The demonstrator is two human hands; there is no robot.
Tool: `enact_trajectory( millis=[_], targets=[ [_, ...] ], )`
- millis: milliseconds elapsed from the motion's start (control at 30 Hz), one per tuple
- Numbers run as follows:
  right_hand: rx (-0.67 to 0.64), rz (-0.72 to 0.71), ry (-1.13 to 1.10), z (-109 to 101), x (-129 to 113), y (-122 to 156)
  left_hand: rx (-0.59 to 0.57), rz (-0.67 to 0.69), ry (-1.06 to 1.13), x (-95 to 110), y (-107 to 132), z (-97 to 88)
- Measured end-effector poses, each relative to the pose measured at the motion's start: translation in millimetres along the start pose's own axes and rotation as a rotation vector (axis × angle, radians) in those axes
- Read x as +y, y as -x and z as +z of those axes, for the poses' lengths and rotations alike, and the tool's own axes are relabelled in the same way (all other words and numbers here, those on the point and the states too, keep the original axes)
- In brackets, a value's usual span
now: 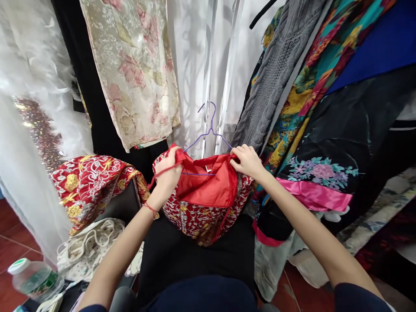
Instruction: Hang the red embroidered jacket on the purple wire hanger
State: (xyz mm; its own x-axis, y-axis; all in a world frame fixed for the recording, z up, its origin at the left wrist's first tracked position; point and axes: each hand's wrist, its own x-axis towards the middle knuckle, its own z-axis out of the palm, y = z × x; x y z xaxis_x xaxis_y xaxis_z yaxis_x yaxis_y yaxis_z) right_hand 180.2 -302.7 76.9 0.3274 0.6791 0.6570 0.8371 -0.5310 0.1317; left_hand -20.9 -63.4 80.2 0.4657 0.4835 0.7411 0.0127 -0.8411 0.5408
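Observation:
A red garment with gold and silver embroidery (pixel 195 216) and a plain red lining hangs over my lap. Inside its top opening sits a purple wire hanger (pixel 212 123), its hook sticking up above the fabric. My left hand (pixel 168 170) is closed on the garment's left top edge, with a thin red cord running by the fingers. On the opposite side, my right hand (pixel 247 161) pinches the right top edge next to the hanger's arm. The hanger's lower bar shows across the lining; its ends are hidden by the cloth and my hands.
Another red embroidered cloth (pixel 87 182) lies at left, above a pale drawstring bag (pixel 91 245). A plastic bottle (pixel 35 277) stands at lower left. Floral cloth (pixel 136 73), a grey knit (pixel 271 82) and a black embroidered garment (pixel 341 130) hang around. White curtain (pixel 188 52) is behind.

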Motion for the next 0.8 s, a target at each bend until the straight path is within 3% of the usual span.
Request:
enact_trajectory(
  millis=[100, 300, 400, 533, 600, 700, 800],
  targets=[
    [0.01, 0.019, -0.139, 1, 11, 7, -0.006, -0.044, 0.171, 6, 16, 2.2],
    [0.004, -0.034, -0.114, 14, 13, 29, 0.102, -0.221, 0.352, -33, 26, 2.8],
    [0.004, -0.002, -0.165, 24, 7, 35, 0.144, -0.296, 0.447, -41, 35, 9.1],
    [0.09, 0.142, -0.255, 26, 1, 33, 0.139, -0.277, 0.506, -33, 45, 17.4],
    [0.104, 0.14, -0.197, 24, 0, 31, 0.124, -0.215, 0.479, -29, 46, 18.7],
    [0.019, -0.024, -0.018, 27, -1, 33, 0.096, -0.144, 0.442, -29, 43, 16.8],
    [-0.068, -0.316, 0.141, 38, 1, 43, 0.053, -0.074, 0.416, -32, 38, 13.7]
  ],
)
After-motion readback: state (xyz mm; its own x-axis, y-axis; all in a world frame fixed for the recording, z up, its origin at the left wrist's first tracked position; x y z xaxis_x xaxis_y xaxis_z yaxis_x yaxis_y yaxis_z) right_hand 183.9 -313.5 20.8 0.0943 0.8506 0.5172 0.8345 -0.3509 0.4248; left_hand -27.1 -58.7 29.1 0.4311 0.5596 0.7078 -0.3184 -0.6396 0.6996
